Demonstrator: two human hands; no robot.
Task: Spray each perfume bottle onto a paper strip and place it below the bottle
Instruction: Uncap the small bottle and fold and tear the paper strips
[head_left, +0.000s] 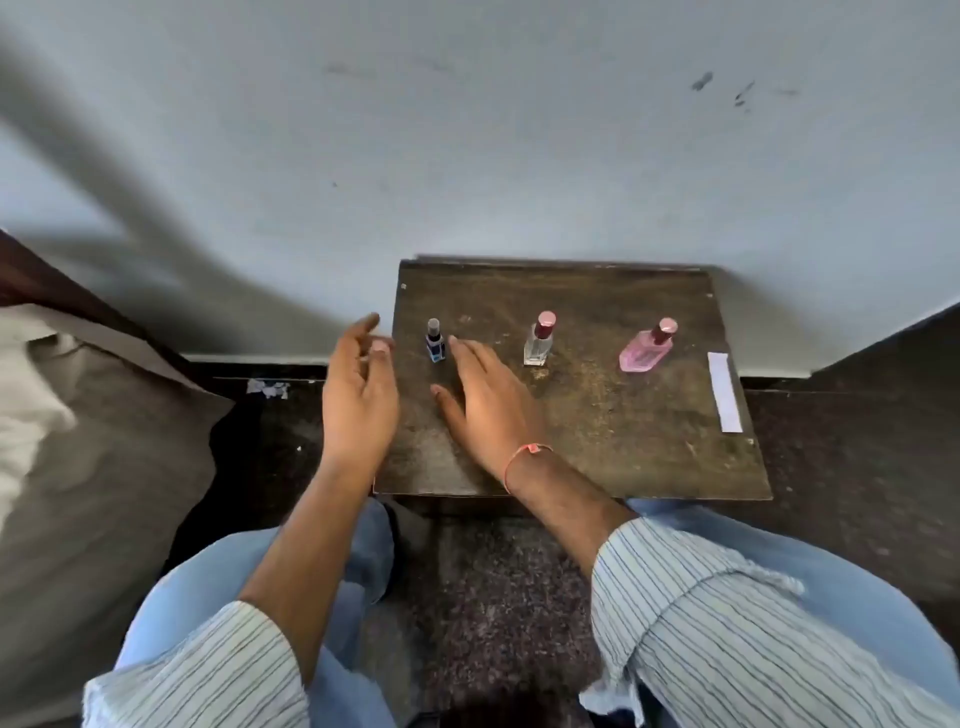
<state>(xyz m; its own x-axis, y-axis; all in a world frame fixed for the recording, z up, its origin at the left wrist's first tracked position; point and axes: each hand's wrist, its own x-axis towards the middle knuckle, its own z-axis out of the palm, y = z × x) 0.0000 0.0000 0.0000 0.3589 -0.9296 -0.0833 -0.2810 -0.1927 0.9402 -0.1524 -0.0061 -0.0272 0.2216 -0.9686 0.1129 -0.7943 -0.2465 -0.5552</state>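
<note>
In the head view, a small dark wooden table (597, 441) is seen pushed against a pale wall (467, 130), with the person's knees in light blue trousers (779, 566) just in front of it. Three perfume bottles are lined up across the back half of the tabletop, all upright. At the left a small blue bottle (435, 343) with a dark spray top is placed; near the middle a clear bottle (537, 343) with a dark red cap is stood; further right a pink bottle (647, 348) with a similar cap is set, well apart from the others. A white paper strip (724, 392) is laid flat along the table's right edge, beside the pink bottle and not below any of the three.

The left hand (358, 400) is held at the table's left edge, fingers loosely spread and relaxed, nothing grasped in it. The right hand (488, 400) is stretched over the tabletop just right of the blue bottle, fingers straight and released, its fingertips (453, 340) brought very close to the bottle; whether the glass is actually touched cannot be told, since the view is slightly blurred there. A thin pink thread band (524, 457) is worn on the right wrist, and striped shirt sleeves (727, 623) are rolled back on both forearms.

To the left, a grey cushion or bedding (78, 441) is seen on the dark speckled floor (493, 597).
</note>
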